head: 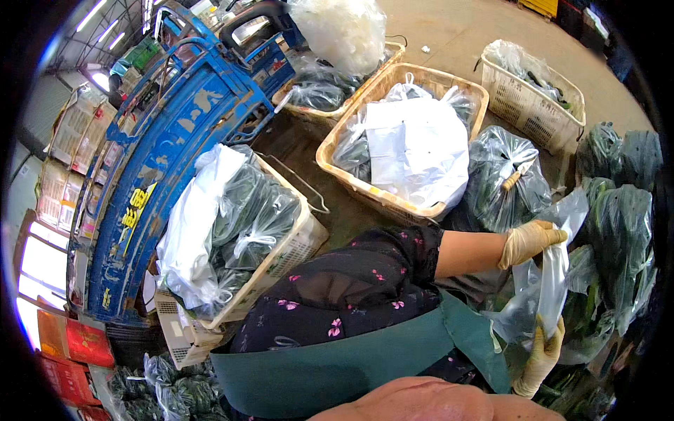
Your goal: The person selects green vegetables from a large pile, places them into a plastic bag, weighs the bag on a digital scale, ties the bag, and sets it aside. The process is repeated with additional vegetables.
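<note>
My left hand (529,244), in a pale glove, grips the upper end of a clear plastic bag (554,284) that hangs gathered in a strip. Lower down, my gloved right hand (545,352) holds the same plastic; its fingers are partly hidden. Right beside both hands lie bundles of long dark-green vegetables (616,252) in clear plastic. Just beyond my left hand stands a tied, filled plastic bag (500,205). A wooden-handled tool (513,180), perhaps a knife, rests on top of it.
Ahead on the left are a yellowish crate (326,163) with bagged greens and white bags, another crate (303,242), and a crate behind (395,55). A white crate (532,105) stands farther off. A blue cargo vehicle (158,158) lines the left. More bagged greens (179,389) lie lower left.
</note>
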Demonstrator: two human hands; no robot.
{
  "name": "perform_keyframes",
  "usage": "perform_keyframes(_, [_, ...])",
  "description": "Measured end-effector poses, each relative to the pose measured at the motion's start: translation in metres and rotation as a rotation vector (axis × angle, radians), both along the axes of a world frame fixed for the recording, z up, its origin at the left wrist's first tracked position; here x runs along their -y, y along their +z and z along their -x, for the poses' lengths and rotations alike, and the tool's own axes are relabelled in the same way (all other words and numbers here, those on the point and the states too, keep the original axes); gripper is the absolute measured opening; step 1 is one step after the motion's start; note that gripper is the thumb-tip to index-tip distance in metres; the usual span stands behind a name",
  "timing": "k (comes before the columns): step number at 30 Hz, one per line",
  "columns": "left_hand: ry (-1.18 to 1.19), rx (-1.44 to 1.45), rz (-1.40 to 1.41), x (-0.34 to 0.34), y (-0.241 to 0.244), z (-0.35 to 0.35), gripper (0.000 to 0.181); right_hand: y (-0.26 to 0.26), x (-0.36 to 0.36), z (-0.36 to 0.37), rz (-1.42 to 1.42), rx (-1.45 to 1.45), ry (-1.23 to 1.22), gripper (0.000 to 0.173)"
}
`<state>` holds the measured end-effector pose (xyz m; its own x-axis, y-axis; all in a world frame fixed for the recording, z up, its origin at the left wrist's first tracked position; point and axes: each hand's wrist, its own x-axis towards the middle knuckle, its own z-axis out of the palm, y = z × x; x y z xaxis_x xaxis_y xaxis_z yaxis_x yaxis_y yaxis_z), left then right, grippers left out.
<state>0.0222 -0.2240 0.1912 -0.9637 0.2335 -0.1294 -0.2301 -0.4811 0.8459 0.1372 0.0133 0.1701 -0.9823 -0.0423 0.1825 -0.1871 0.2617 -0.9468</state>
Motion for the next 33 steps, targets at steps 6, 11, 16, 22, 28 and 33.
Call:
perform_keyframes(6, [-0.366,-0.096,-0.119,-0.027,-0.013,-0.013,0.043,-0.024,-0.027,-0.003,0.319,0.190,-0.225,0.031])
perform_keyframes(11, [-0.478,0.096,0.266,-0.014,-0.037,-0.036,0.032,-0.032,-0.012,0.008,0.396,0.205,-0.331,0.036])
perform_keyframes(16, [-0.677,0.101,0.316,-0.063,-0.062,-0.057,0.036,-0.058,-0.032,-0.007,0.416,0.235,-0.347,0.033])
perform_keyframes(22, [-0.930,0.112,0.394,-0.118,-0.085,-0.071,0.035,-0.087,-0.046,-0.041,0.254,0.220,-0.298,0.029])
perform_keyframes(28, [-0.970,0.298,-0.034,-0.119,-0.110,-0.084,0.026,-0.082,-0.063,-0.074,0.535,0.326,-0.242,0.043])
perform_keyframes(33, [-0.677,0.086,-0.568,-0.086,-0.101,-0.064,0.028,-0.120,-0.152,-0.093,-0.450,0.284,-0.706,0.057])
